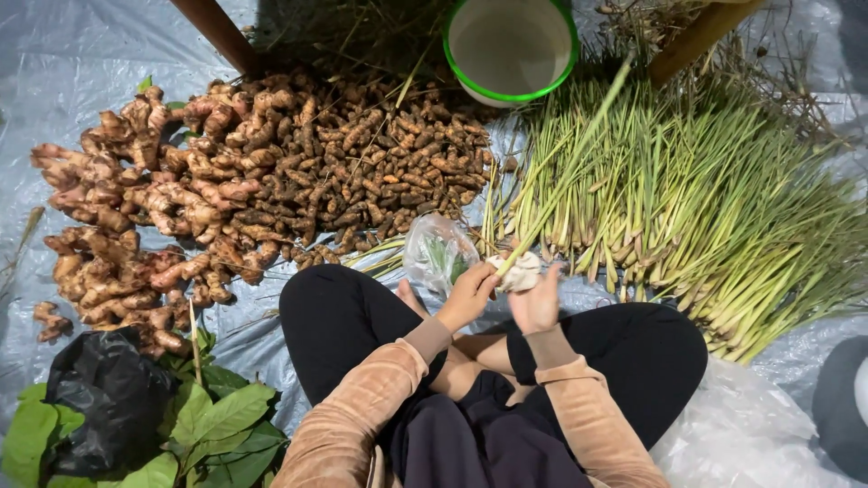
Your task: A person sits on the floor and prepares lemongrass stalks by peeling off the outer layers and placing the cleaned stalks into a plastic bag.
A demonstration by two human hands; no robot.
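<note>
**Both hands on one lemongrass stalk, base wrapped in white**

From my remote seat, head cam looks down on a person sitting cross-legged on a grey plastic sheet (54, 54). Centre of frame: left hand (468, 294) and right hand (535, 303) meet w/ a single lemongrass stalk (565, 176) between them. The stalk runs from the hands up toward 1 o'clock, tip ending near the bowl. Its lower end sits in a white wrap (517, 271), cloth or paper, can't tell which. Left hand's fingers are pinched on the wrap's left edge; right hand is closed around the wrap from the 3 o'clock side, back of hand toward cam.

Just at 10 o'clock from the hands lies a clear plastic bag (438, 253) w/ something green inside, touching the left knee area.

Around them:
- 2–3 o'clock: big lemongrass pile (714, 208), stalks fanned out, bases toward the person.
- 12 o'clock: white bowl w/ green rim (510, 50), looks empty.
- 11 o'clock: heap of small turmeric roots (389, 172).
- 9–10 o'clock: heap of paler ginger-like rhizomes (145, 208), touching the turmeric.
- 7 o'clock: black plastic bag (104, 398) lying on green leaves (221, 420).
- 4–5 o'clock: crumpled clear plastic (750, 434) beside the right knee.
</note>
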